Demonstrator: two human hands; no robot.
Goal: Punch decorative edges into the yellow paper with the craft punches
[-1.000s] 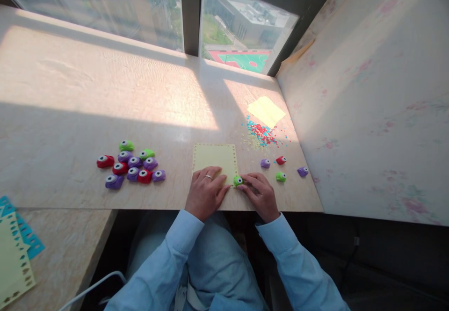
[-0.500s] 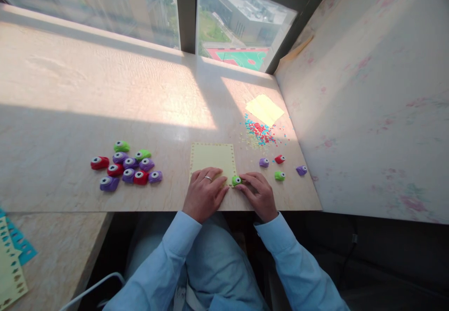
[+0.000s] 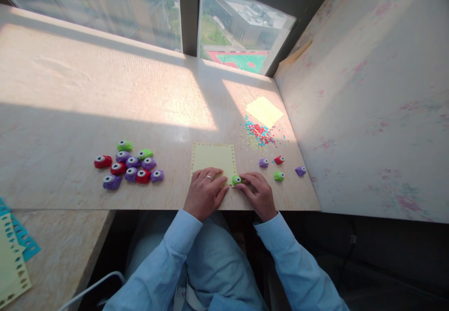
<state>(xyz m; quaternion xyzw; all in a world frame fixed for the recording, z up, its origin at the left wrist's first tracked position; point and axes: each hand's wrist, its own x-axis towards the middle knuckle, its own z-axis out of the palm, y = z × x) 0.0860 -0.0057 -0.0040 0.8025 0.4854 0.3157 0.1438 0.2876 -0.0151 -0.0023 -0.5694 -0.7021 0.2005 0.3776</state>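
Observation:
A pale yellow paper square (image 3: 213, 157) with punched holes along its edges lies near the table's front edge. My left hand (image 3: 206, 193), a ring on one finger, lies flat on the paper's near edge with fingers stretched out. My right hand (image 3: 257, 194) pinches a small green craft punch (image 3: 236, 179) at the paper's near right corner.
A cluster of several red, purple and green punches (image 3: 129, 165) sits to the left. More punches (image 3: 279, 176) lie to the right, behind them coloured paper bits (image 3: 261, 133) and a yellow sheet (image 3: 264, 111). Punched yellow and blue sheets (image 3: 14, 255) lie far left. A wall (image 3: 368, 91) stands on the right.
Both hands and the green punch stay in the same place on the paper; only the camera view has shifted slightly.

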